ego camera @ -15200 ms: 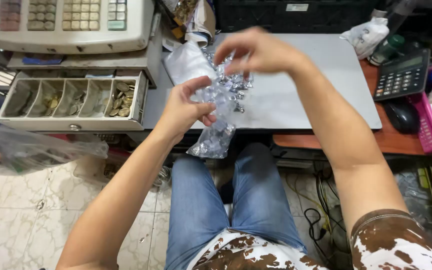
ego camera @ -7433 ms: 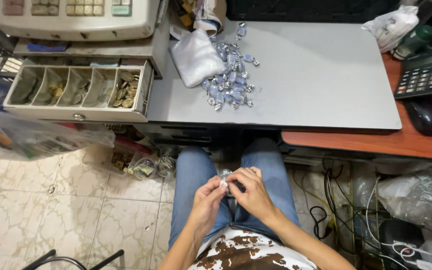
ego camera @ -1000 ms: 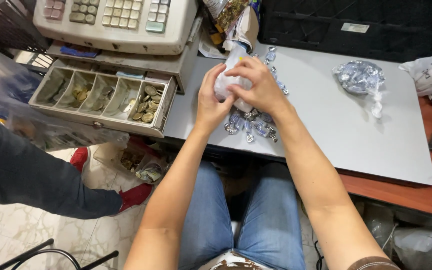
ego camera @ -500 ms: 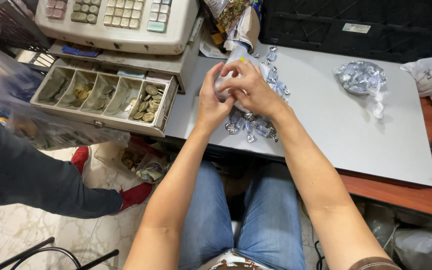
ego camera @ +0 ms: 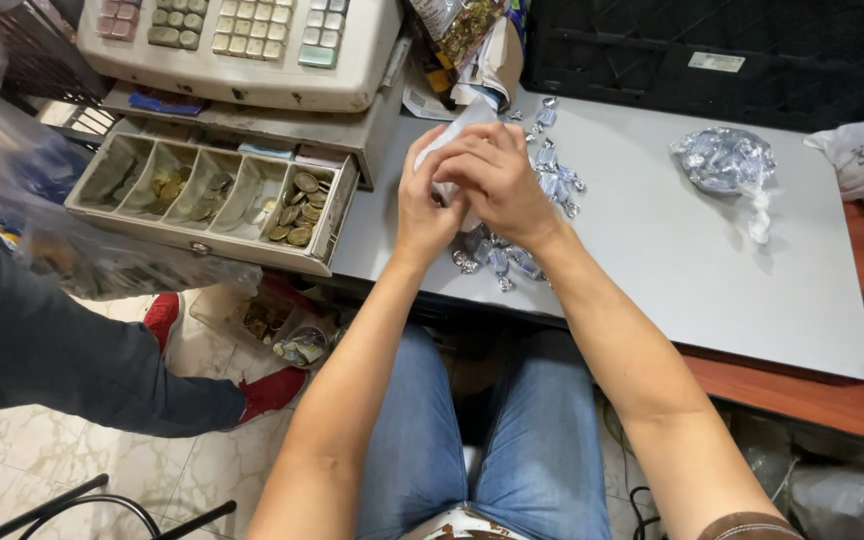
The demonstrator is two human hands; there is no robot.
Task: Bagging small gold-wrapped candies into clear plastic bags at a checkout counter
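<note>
Hands meet at upper centre of the frame: left hand point(ego camera: 424, 205) and right hand point(ego camera: 492, 180), forearms outstretched, both pinch a small white bag point(ego camera: 452, 135) above scattered wrapped candies point(ego camera: 512, 260).

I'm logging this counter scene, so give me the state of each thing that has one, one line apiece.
cash drawer: pulled open, coins in its compartments
small clear bag: held up in both hands over the grey top
left hand: closed on the bag
right hand: closed on the bag
wrapped candies: loose, scattered on the grey top
tied bag of candies: knotted shut, lying apart
</note>
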